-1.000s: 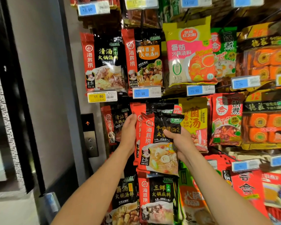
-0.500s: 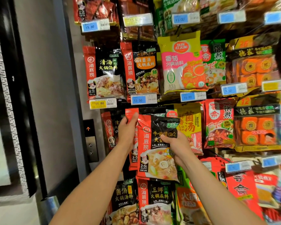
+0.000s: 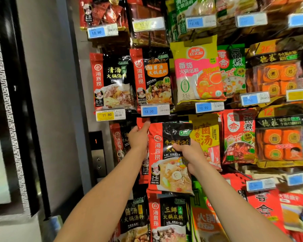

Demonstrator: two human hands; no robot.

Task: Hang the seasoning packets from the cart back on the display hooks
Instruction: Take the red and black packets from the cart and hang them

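Observation:
A red-and-black hotpot seasoning packet point(image 3: 166, 159) with a soup picture is held up against the display, just under the 13.50 price tag point(image 3: 155, 110). My right hand point(image 3: 189, 154) grips its right side, fingers curled over the front. My left hand point(image 3: 139, 135) pinches the red top corner of a packet behind it point(image 3: 141, 121). The hook itself is hidden behind the packets. The cart is out of view.
Rows of hanging packets fill the display: a black clear-soup packet point(image 3: 112, 81), a pink tomato-soup packet point(image 3: 198, 72), a yellow packet point(image 3: 206, 135), orange-block packs point(image 3: 276, 74). At left are a grey wall and a lift button panel point(image 3: 97, 154).
My view has tilted upward, so the display sits lower in frame. Both hands have lifted the packet a little toward the price tag. The grips are unchanged.

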